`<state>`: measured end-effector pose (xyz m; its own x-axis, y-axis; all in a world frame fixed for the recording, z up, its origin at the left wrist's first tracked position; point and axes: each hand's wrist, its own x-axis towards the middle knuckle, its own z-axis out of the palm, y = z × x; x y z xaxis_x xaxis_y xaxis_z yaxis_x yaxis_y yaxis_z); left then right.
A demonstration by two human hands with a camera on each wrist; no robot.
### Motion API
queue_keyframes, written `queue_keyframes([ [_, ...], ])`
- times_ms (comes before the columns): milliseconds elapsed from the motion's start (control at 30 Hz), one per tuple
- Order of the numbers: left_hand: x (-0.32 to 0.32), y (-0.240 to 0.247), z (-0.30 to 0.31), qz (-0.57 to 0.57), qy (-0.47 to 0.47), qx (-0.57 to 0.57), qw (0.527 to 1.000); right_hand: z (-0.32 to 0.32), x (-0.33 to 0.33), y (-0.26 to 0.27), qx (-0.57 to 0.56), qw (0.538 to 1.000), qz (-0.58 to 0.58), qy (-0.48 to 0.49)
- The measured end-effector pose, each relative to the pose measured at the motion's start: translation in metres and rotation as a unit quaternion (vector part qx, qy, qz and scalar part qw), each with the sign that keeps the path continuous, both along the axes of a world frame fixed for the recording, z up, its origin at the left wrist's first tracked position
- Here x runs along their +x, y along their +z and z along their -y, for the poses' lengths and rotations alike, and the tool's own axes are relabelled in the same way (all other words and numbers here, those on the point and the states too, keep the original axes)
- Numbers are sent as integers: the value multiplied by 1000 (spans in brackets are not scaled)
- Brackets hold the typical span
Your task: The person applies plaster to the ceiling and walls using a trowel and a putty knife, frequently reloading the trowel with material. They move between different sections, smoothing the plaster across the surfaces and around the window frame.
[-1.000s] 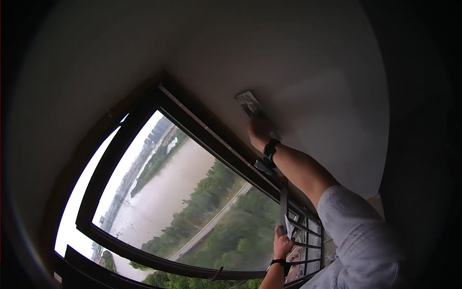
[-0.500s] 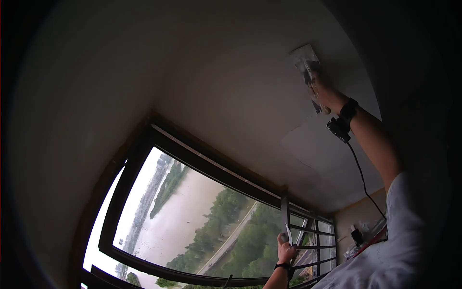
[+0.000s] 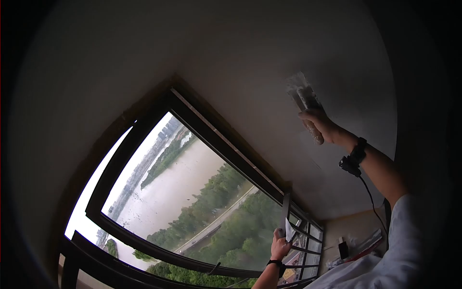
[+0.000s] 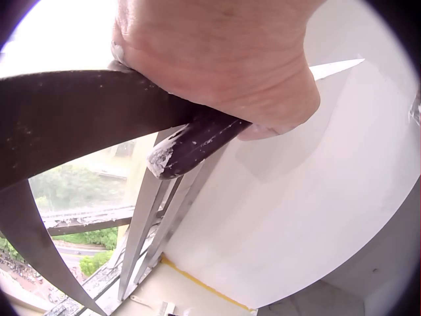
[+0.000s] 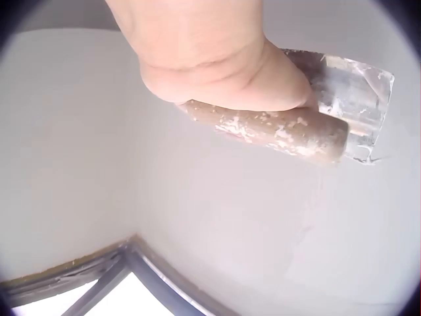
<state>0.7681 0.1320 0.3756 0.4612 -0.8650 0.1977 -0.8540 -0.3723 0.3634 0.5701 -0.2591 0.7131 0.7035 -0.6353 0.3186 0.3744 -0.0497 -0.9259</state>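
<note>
My right hand [image 3: 326, 126] grips the pale, putty-flecked handle [image 5: 276, 131] of a trowel. Its metal blade [image 3: 303, 85] lies at the pale ceiling surface [image 3: 250, 72], and in the right wrist view the blade [image 5: 358, 99] shows beyond the fingers. Low in the head view, my left hand [image 3: 280, 248] is at a dark window bar [image 3: 286, 207]. In the left wrist view that hand [image 4: 217, 59] is curled round a dark handle [image 4: 197, 145] with a white-crusted end, and a pointed light blade [image 4: 337, 68] sticks out past it. The left fingertips are mostly hidden.
A large dark-framed window [image 3: 130, 236] fills the lower left, with a river and trees beyond. Barred panes [image 3: 308, 245] stand right of the left hand. A black cable [image 3: 369, 192] hangs from the right wrist camera. A black object [image 3: 343, 249] is at the lower right.
Over the last second the right hand and trowel have moved to the right across the surface. Since half a second ago they sit lower in the view, which has also shifted. The left hand keeps its hold.
</note>
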Motion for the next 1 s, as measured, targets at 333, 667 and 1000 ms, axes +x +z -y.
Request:
queue_keyframes([
  [333, 1, 9, 3, -32, 15, 12, 999, -73, 241, 81, -82, 993, 66, 56],
  [667, -4, 13, 5, -20, 19, 10, 1000, -85, 224, 183, 3, 985, 129, 112],
  [1000, 2, -3, 1, 0, 8, 24, 1000, -26, 161, 141, 119, 943, 301, -82],
])
